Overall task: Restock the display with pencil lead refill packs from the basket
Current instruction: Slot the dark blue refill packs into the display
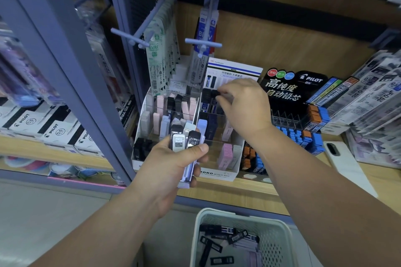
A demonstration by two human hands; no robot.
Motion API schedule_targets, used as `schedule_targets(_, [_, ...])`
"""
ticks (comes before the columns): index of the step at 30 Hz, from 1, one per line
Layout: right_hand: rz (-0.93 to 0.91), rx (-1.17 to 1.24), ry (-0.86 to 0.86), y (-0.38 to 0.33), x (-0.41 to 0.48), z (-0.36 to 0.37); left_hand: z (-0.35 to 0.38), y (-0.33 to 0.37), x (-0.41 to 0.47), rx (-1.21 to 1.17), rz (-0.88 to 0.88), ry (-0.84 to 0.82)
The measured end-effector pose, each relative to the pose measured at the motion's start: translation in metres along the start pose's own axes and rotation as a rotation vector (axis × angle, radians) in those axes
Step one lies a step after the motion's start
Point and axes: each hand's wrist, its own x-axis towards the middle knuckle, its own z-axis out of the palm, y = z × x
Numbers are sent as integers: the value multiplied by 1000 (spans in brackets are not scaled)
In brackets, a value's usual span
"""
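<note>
Refill packs [187, 140] fanned in left hand [173, 165] before white display [219, 174], right hand [243, 108] pinching dark pack [213, 93] over display's back row, basket [280, 236] below.

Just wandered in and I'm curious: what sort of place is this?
Probably a stationery shop: a Pilot lead display, hanging refill packs on pegs, and a left hand holding lead packs to restock.
</note>
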Motion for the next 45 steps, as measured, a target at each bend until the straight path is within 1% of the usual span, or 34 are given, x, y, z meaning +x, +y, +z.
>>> schedule_targets(2, [63,130,29,-7,-7,-12,1,0,0,6,-1,-11])
schedule_targets(4, [197,355,-29,-19,-17,-30,2,-1,1,23,3,-18])
schedule_targets(5, [294,478,-102,-27,-23,-39,3,-2,1,35,9,-19])
schedule_targets(7, [487,696,-299,-41,-37,-52,6,-3,1,55,25,-29])
schedule_targets(9, [616,863,-458,-51,-50,-59,9,-3,0,89,45,-49])
schedule_targets(10, [671,936,-505,-53,-55,-61,11,-4,-1,114,55,-59])
schedule_targets(12, [764,1026,-537,-53,-61,-62,14,-4,-1,157,69,-62])
schedule_targets(14, [806,1057,-522,-51,-64,-63,15,-5,-1,180,82,-49])
schedule_targets(17, [807,1044,-472,-51,-68,-64,15,-5,0,186,89,-47])
schedule_targets(22, [860,1096,-313,-44,-70,-63,14,-5,1,64,53,-87])
schedule_targets(24, [879,1147,-324,-40,-71,-63,13,-5,2,34,44,-93])
schedule_targets(27, [910,1231,-386,-38,-72,-65,11,-4,3,7,47,-87])
schedule_targets(31, [936,1239,-401,-38,-72,-64,11,-5,4,25,40,-70])
schedule_targets(36, [937,1250,-351,-34,-62,-64,11,-4,6,-16,-1,-53])
schedule_targets(41, [894,1175,-268,-26,-55,-65,4,-5,10,-100,-73,-40])
schedule_targets(45, [860,1111,-209,-20,-53,-67,2,-4,11,-98,-54,-16])
